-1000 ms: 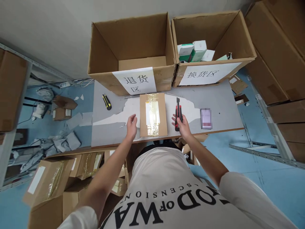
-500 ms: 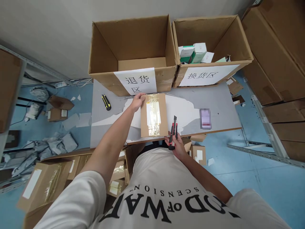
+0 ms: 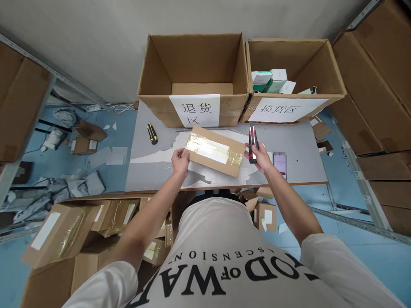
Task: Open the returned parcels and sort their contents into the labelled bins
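A taped cardboard box (image 3: 215,151) with a white label under shiny clear tape is tilted above the table, its long side running left to right. My left hand (image 3: 180,162) grips its left end, thumb on top and fingers partly hidden. In my right hand (image 3: 262,158) is a red and black utility knife (image 3: 253,145), blade end pointing away from me. The fingertips of that hand are at the box's right end; whether they also press on it I cannot tell.
Two large open cartons (image 3: 154,102) (image 3: 334,92) with paper signs stand at the table's back; the right one holds small white-green boxes (image 3: 275,80). A yellow-black cutter (image 3: 152,134) lies left, a phone (image 3: 280,164) right. Parcels (image 3: 61,233) are stacked below left; shelves flank both sides.
The box has been turned about a quarter turn, from lengthwise to crosswise. My left hand has come nearer to me; my right hand has moved up and right with the knife. The view has shifted slightly.
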Demonstrator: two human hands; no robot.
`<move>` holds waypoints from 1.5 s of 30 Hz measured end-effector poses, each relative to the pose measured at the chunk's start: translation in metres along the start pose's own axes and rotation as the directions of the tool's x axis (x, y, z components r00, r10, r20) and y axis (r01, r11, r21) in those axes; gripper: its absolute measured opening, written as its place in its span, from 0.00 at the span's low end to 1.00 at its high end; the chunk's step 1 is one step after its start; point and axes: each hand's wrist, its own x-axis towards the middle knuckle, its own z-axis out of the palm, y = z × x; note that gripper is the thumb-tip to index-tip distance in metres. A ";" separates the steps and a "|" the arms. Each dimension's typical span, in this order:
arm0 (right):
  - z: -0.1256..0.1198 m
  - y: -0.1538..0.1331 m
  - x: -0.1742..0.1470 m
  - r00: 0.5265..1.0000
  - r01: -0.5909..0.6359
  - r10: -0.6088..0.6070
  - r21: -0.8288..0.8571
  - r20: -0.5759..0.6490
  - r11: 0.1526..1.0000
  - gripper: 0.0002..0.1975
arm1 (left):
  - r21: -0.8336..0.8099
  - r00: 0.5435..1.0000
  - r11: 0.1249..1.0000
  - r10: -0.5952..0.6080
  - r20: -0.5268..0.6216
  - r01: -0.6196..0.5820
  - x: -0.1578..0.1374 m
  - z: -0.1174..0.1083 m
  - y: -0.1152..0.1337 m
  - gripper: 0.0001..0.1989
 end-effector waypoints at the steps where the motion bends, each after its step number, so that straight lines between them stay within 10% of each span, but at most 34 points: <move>1: 0.001 -0.004 0.011 1.000 0.009 -0.008 -0.052 0.024 0.999 0.20 | -0.040 0.998 0.998 -0.049 -0.035 0.047 -0.011 -0.003 -0.005 0.11; 10: 0.021 -0.001 0.048 0.984 0.111 -0.094 -0.105 0.153 0.988 0.23 | -0.113 0.980 0.979 -0.179 -0.088 0.168 -0.049 -0.017 -0.032 0.15; 15: -0.002 0.012 0.031 0.988 0.121 -0.108 -0.126 0.109 0.985 0.24 | 0.268 0.983 0.959 0.130 -0.133 -0.090 -0.040 -0.023 -0.033 0.16; 19: -0.032 0.025 -0.003 0.998 0.058 -0.046 -0.252 0.051 0.966 0.30 | 0.586 0.860 0.644 0.464 0.213 -0.492 -0.034 -0.021 -0.009 0.30; 25: -0.049 0.038 -0.046 0.992 0.009 0.029 -0.298 0.122 0.955 0.42 | 0.608 0.640 0.202 0.270 0.719 -0.768 -0.026 0.008 0.021 0.56; 45: -0.058 -0.003 -0.055 0.950 -0.073 0.223 -0.536 0.220 0.841 0.35 | 0.701 0.713 0.134 0.156 0.683 -0.701 -0.029 0.018 0.013 0.63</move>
